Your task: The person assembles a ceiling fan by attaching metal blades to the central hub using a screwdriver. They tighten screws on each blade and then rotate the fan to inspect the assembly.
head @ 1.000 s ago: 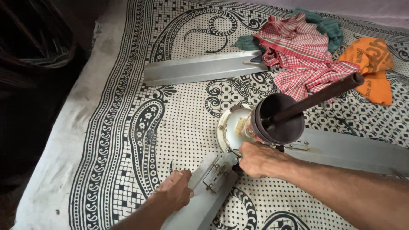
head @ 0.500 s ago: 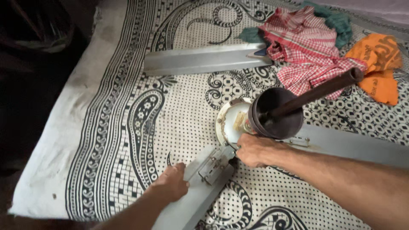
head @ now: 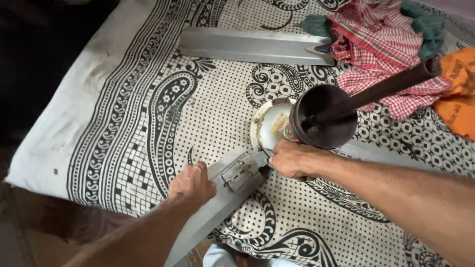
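Loose fan blade [head: 252,45] on patterned sheet [head: 123,123], checked cloth [head: 381,44] beside orange cloth [head: 457,99]

The left hand [head: 192,185] presses a grey fan blade [head: 217,205]; the right hand [head: 292,159] grips at the motor hub [head: 272,126].

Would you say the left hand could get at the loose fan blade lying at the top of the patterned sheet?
Probably yes: the left hand rests on the nearer blade, and only bare patterned sheet lies between it and the loose fan blade.
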